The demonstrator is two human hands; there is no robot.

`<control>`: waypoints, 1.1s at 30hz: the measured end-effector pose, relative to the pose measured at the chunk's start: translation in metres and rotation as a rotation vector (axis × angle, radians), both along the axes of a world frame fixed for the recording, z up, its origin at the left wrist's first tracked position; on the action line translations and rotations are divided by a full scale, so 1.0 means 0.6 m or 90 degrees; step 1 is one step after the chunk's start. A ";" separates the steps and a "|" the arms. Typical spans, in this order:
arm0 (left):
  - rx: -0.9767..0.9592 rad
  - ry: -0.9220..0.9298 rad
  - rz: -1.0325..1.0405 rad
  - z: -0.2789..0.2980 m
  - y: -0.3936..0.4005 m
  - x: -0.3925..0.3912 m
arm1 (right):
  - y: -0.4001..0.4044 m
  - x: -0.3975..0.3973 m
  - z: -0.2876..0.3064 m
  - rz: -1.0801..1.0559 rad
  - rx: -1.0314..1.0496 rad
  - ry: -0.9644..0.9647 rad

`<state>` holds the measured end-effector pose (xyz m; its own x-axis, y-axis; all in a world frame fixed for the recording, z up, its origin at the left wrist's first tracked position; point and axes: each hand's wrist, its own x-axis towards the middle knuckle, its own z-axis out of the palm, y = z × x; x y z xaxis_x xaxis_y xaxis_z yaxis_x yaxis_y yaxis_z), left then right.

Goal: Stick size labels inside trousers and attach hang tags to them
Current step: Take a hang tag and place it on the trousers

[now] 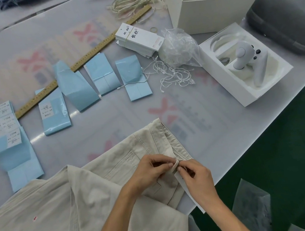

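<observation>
Cream trousers (93, 199) flat on tabletop (195, 110), waistband toward right edge. Left hand (151, 171) pinching belt loop (175, 165) upright; right hand (196, 179) just beside, fingers clamped on hang tag (186, 191), long axis trailing down-right. Loop between both hands, equally near.

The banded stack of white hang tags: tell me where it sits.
In the head view, the banded stack of white hang tags lies at the table's far side, between the wooden ruler and the clear plastic bag.
</observation>
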<state>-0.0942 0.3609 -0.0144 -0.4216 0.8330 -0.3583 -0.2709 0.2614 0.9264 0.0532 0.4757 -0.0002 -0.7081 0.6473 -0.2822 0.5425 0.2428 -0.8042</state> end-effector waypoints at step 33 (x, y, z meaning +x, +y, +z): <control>-0.084 0.059 0.295 -0.002 0.009 0.044 | 0.034 0.068 0.021 -0.077 -0.048 -0.136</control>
<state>-0.0677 0.3660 -0.0154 -0.7723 0.5002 -0.3915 -0.3040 0.2501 0.9193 0.0938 0.4960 0.0121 -0.5453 0.6958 -0.4674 0.7237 0.1096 -0.6813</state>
